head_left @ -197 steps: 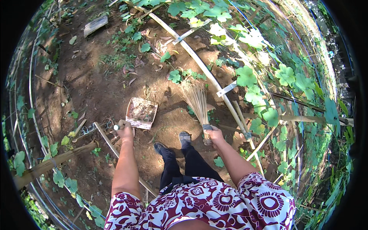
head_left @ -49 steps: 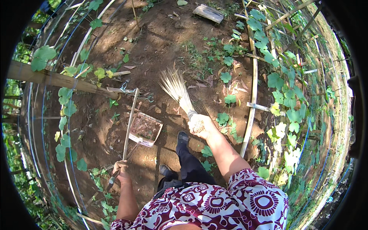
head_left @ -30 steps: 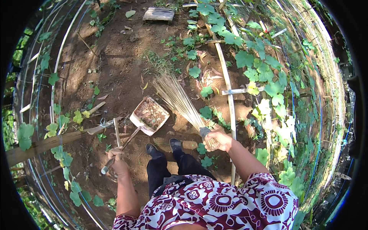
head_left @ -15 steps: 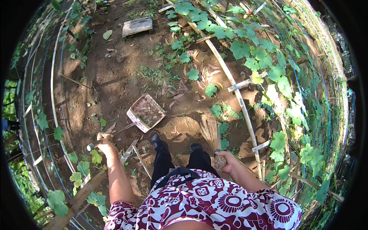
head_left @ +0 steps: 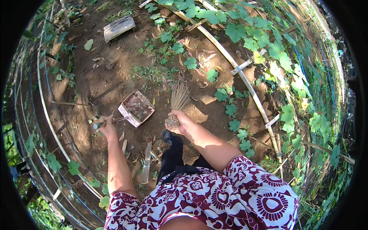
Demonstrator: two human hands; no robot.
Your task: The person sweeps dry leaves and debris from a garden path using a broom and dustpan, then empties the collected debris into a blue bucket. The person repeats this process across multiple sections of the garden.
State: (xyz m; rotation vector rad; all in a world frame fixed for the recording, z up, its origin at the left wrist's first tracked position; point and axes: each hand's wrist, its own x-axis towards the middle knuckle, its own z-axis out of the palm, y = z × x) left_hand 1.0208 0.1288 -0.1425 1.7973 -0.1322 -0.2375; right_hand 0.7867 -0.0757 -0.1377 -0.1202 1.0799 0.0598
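My left hand (head_left: 108, 126) is closed around the handle of a dustpan (head_left: 132, 122), whose grey-green grip end pokes out beyond my fist. The dustpan's shallow box rests on the soil ahead of me and holds brown dry leaves and dirt (head_left: 138, 106). In my right hand (head_left: 179, 122) is a stick broom (head_left: 179, 96), gripped at its bound end. Its thin bristles fan out forward over the ground, a little to the right of the dustpan and apart from it.
A weathered wooden block (head_left: 119, 28) lies farther ahead. On the right, a curved bamboo pole (head_left: 245, 78) edges leafy vines (head_left: 276, 50). Wires and poles (head_left: 48, 111) run along the left. Dry leaves (head_left: 205, 59) scatter the soil, and a wood strip (head_left: 147, 163) lies beside my leg.
My right hand has swung the broom left and forward, from beside my right leg to near the dustpan. The view has shifted and turned slightly. My left hand still grips the dustpan.
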